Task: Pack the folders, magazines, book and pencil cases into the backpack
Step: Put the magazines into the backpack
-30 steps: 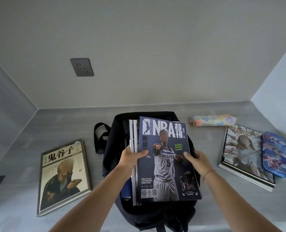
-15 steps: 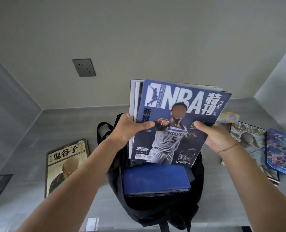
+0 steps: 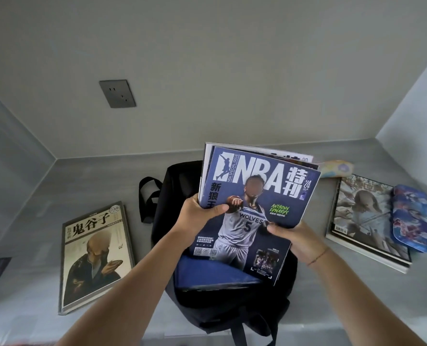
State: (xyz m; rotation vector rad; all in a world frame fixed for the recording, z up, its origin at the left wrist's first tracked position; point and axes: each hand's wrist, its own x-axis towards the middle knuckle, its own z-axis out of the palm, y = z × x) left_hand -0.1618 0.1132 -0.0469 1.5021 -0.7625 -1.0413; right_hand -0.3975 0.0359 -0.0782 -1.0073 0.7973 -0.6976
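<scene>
Two hands: left hand (image 3: 199, 214) and right hand (image 3: 297, 238) both clamped on magazines (image 3: 254, 211).
Magazines: blue NBA cover in front, tilted, held above open black backpack (image 3: 222, 305).
Backpack contents: blue folder (image 3: 207, 275).
Book (image 3: 95, 255): flat, left of backpack.

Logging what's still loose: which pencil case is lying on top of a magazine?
The blue pencil case, resting on the magazine at the right. The pastel pencil case lies on the desk itself, farther back.
</scene>
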